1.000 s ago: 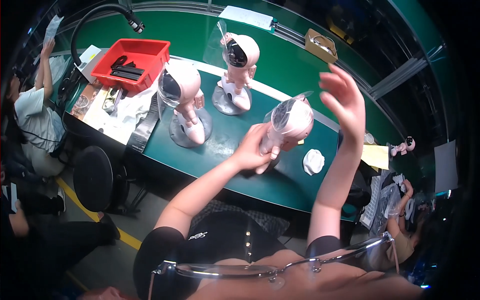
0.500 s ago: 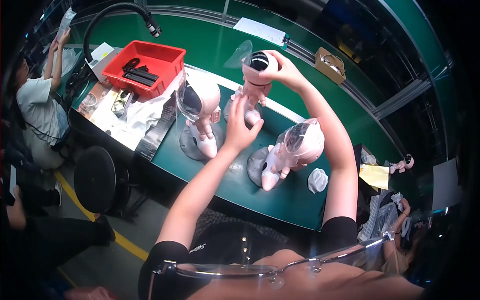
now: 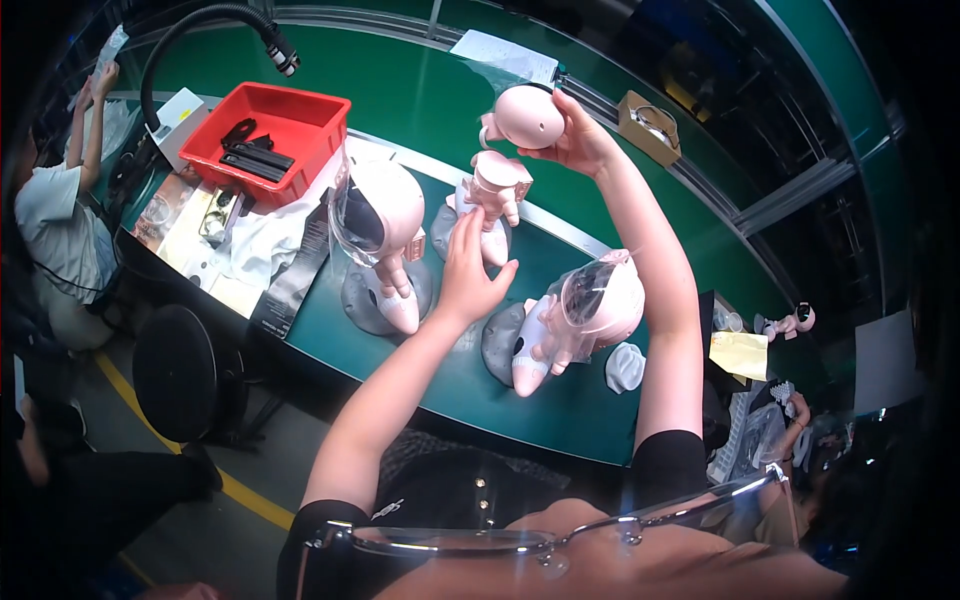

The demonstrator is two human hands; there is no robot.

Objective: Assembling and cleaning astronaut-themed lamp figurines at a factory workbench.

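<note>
My right hand (image 3: pixel 582 137) grips a round pink helmet head (image 3: pixel 530 115), lifted above and apart from its figurine. Below it, the headless pink astronaut figurine body (image 3: pixel 497 185) sits on a small rocket with a grey base. My left hand (image 3: pixel 474 277) holds this figurine low, fingers against its front and thumb by the rocket's nose. To the left stands a whole astronaut figurine (image 3: pixel 388 205) with a dark visor under clear film. Another astronaut figurine (image 3: pixel 600 303), also with film over its visor, leans on its rocket at the near right.
A red bin (image 3: pixel 325 140) with black parts stands at the left, beside papers and white cloth. A crumpled white piece (image 3: pixel 625 367) lies near the right edge. Farther off are a cardboard box (image 3: pixel 650 128), a clipboard (image 3: pixel 505 55) and a black stool (image 3: pixel 188 372). Other people sit at both sides.
The helmet head has come up off the figurine body and turned, so its pink back now shows instead of the dark visor. My left hand stays at the figurine. The view has shifted slightly.
</note>
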